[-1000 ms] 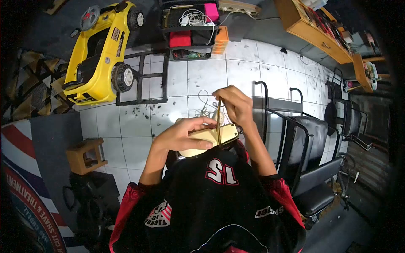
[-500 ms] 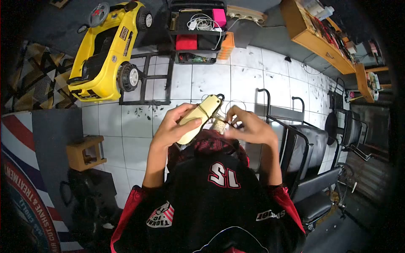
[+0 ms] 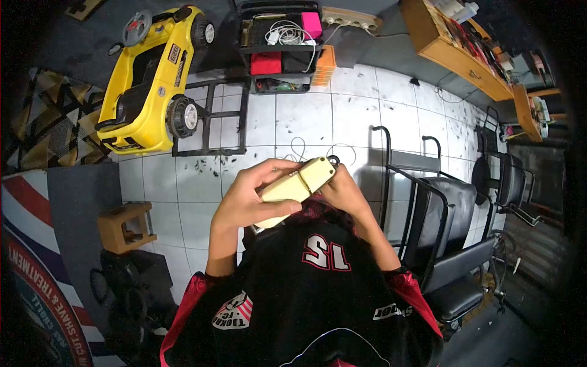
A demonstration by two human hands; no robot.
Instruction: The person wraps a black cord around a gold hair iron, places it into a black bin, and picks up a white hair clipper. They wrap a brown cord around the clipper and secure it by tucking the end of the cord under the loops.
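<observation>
Tiled floor (image 3: 299, 116): pale, below the cream clipper (image 3: 284, 191), with dark bits scattered beyond it; I judge a small part dropped there could be hard to find.
Black chair (image 3: 449, 199): well apart, to the right of the clipper.
Black shirt (image 3: 318, 293): on me, just behind the clipper; working close to my body should help me steady it.
Left hand (image 3: 247, 192): clamped on the clipper, thumb on one side, fingers on the other; a firm, unhurried grip seems best here.
Right hand (image 3: 342, 191): at the clipper's far end, fingers curled in partly behind it; I cannot tell whether they pinch anything. Fingertips in sight would, I think, give finer control.
Clipper: in my left hand, slanted, far end to the right.
Dark band (image 3: 305, 185): across the clipper's casing; an even, gentle touch probably suits it better than tugging.
Black loop (image 3: 334, 161): on the clipper's far end, beside my right hand.
</observation>
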